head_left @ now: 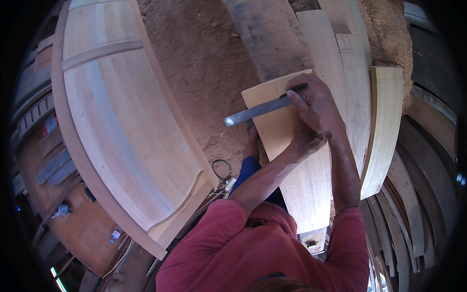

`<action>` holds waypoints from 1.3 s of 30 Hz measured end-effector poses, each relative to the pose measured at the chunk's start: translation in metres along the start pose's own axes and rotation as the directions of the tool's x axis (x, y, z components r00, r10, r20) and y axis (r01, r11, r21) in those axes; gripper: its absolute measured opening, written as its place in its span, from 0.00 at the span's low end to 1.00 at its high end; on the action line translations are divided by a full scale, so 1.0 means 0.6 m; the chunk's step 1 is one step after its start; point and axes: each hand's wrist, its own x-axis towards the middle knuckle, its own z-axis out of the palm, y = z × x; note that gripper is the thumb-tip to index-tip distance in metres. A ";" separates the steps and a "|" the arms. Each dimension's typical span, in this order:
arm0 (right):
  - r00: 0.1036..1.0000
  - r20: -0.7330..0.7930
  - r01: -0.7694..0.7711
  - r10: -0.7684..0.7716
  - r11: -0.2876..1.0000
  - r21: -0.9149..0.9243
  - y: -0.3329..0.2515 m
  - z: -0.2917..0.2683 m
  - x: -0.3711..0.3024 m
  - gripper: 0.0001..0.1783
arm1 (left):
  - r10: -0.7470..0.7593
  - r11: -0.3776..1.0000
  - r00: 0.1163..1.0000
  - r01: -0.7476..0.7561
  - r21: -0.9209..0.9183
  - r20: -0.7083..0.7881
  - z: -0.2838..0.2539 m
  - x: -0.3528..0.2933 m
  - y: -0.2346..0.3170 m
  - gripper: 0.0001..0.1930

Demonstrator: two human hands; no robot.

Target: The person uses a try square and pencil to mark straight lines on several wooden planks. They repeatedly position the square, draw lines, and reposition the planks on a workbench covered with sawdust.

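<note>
My right hand (pixel 317 104) is closed on a flat metal ruler (pixel 258 111), which reaches left past the board's edge. A slim dark stick (pixel 297 88), perhaps a pencil, lies along the same fingers; its kind is unclear. Under both hands is a pale wooden board (pixel 272 127), lying lengthwise with its far end just beyond the right hand. My left hand (pixel 310 138) is close to the right wrist, over the board's middle. Its fingers are mostly hidden behind the right hand and wrist.
On the left lies a large panelled wooden door (pixel 129 121) with a raised frame. Several wide planks (pixel 321 53) stretch away at the far right, and a thick pale board (pixel 384 131) stands beside them. Brown dirt floor (pixel 199 63) shows between. Stacked timber (pixel 418 194) fills the right side.
</note>
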 end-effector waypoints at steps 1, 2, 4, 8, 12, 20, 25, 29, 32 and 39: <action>1.000 -0.010 -0.016 0.016 1.000 -0.018 0.008 -0.019 -0.002 0.10 | 0.046 0.995 0.999 -0.045 0.095 -0.015 0.002 0.003 0.004 0.32; 0.999 -0.022 -0.033 0.032 0.999 -0.036 0.017 -0.036 -0.004 0.10 | 0.146 0.859 0.989 -0.137 0.494 0.021 0.001 0.004 0.008 0.34; 0.994 -0.067 -0.083 0.082 0.996 -0.012 0.037 -0.060 -0.006 0.09 | 0.279 0.207 0.947 -0.218 0.954 0.156 -0.003 0.008 0.022 0.38; 0.989 -0.141 -0.037 0.040 0.999 0.026 0.073 -0.084 -0.015 0.08 | 0.216 0.296 0.961 -0.232 0.927 0.172 -0.009 0.017 0.049 0.38; 0.978 -0.192 -0.076 0.078 0.997 0.019 0.095 -0.099 -0.022 0.08 | 0.192 0.326 0.965 -0.237 0.915 0.181 -0.015 0.016 0.060 0.38; 0.955 -0.009 -0.259 0.295 0.852 0.455 0.054 -0.063 -0.035 0.07 | 0.134 0.284 0.973 -0.219 0.933 0.188 -0.014 0.014 0.051 0.38; 0.999 0.041 -0.033 0.018 0.903 0.429 -0.008 0.077 -0.004 0.08 | 0.271 0.319 0.943 -0.276 0.907 0.191 -0.025 0.010 0.045 0.30; 0.987 0.140 0.050 -0.084 0.972 0.228 -0.015 0.099 0.004 0.09 | 0.269 0.345 0.945 -0.274 0.898 0.185 -0.017 0.008 0.027 0.28; 0.999 0.042 -0.012 0.005 0.988 0.152 -0.001 0.052 -0.009 0.09 | 0.175 0.945 0.983 -0.153 0.290 -0.054 0.000 0.012 0.016 0.30; 0.988 -0.130 -0.099 0.080 0.985 -0.144 0.058 -0.098 -0.016 0.09 | 0.221 0.342 0.957 -0.256 0.904 0.187 -0.014 0.011 0.039 0.37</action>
